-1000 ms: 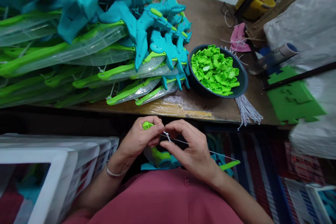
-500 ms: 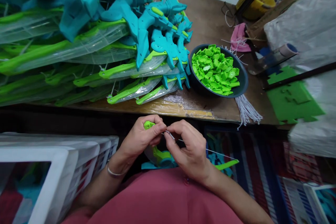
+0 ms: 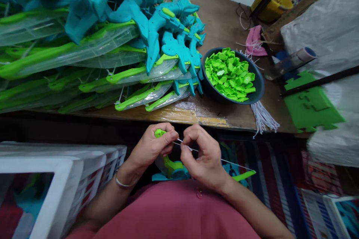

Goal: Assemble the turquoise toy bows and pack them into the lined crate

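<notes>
A teal and green plastic toy bow [image 3: 175, 167] lies across my lap, partly hidden by my hands. Closed around one of its green ends is my left hand [image 3: 153, 142], with the thumb pressed on the white string. My right hand [image 3: 202, 157] pinches the short end of the white string [image 3: 179, 140] between thumb and finger, a little apart from the left. From there a taut length of string runs right to the bow's other green tip [image 3: 244, 175].
Many teal and green toy bows [image 3: 168, 44] with clear plastic parts are stacked on the wooden table [image 3: 179, 114]. A dark bowl [image 3: 259, 89] of small green pieces stands right, near a bundle of white strings [image 3: 263, 117]. White crates [image 3: 64, 160] stand at my left.
My right hand has moved slightly right, away from my left, drawing the string end with it. The left hand keeps its hold on the green end.
</notes>
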`<state>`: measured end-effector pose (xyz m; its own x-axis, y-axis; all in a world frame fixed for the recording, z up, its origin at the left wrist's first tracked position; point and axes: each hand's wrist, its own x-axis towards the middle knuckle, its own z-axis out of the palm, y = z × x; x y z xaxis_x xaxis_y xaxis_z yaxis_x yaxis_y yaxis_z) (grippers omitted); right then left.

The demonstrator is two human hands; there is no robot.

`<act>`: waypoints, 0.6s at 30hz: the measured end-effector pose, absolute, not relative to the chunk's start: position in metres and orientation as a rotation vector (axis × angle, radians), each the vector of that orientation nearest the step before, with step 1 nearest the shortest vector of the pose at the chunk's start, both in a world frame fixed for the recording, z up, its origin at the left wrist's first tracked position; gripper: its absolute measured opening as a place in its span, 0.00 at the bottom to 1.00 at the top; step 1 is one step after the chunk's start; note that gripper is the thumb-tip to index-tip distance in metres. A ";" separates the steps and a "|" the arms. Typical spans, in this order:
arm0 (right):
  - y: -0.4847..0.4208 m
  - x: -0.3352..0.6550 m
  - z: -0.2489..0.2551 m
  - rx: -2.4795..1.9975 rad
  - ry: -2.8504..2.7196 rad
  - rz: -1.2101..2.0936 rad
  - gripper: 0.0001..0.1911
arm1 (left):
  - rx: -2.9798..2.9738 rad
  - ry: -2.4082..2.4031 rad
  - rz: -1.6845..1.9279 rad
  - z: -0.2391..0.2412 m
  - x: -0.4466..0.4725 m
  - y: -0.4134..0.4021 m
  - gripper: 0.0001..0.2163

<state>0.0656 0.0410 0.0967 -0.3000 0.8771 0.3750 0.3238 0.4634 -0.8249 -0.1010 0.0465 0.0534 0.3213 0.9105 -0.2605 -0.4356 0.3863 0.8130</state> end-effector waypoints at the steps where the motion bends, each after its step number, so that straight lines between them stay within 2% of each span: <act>1: 0.040 0.069 0.096 -1.021 -1.835 0.819 0.09 | 0.704 0.805 0.982 0.053 -0.101 0.047 0.18; 8: 0.034 0.085 0.090 -1.039 -1.711 0.962 0.09 | 0.728 0.778 0.955 0.057 -0.097 0.048 0.18; 18: 0.032 0.104 0.090 -1.183 -1.654 0.831 0.08 | 0.689 0.807 0.991 0.051 -0.099 0.050 0.19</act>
